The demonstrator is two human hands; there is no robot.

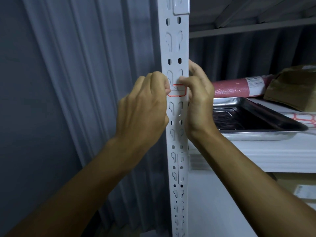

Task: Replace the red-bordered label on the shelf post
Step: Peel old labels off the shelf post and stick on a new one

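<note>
A small white label with a red border (pixel 177 91) lies across the front of the white perforated shelf post (pixel 174 41), with faint handwriting on it. My left hand (pixel 145 106) pinches the label's left end between thumb and fingers. My right hand (pixel 196 96) wraps round the post's right edge, its thumb pressing on the label's upper right corner. Both hands hide the label's ends.
To the right, a white shelf (pixel 256 151) carries a steel tray (pixel 253 117), a pink roll (pixel 239 87), a brown paper bag (pixel 294 88) and a sheet of red-bordered labels (pixel 306 118). A grey corrugated wall (pixel 77 74) stands to the left. A box sits on the lower shelf (pixel 297 189).
</note>
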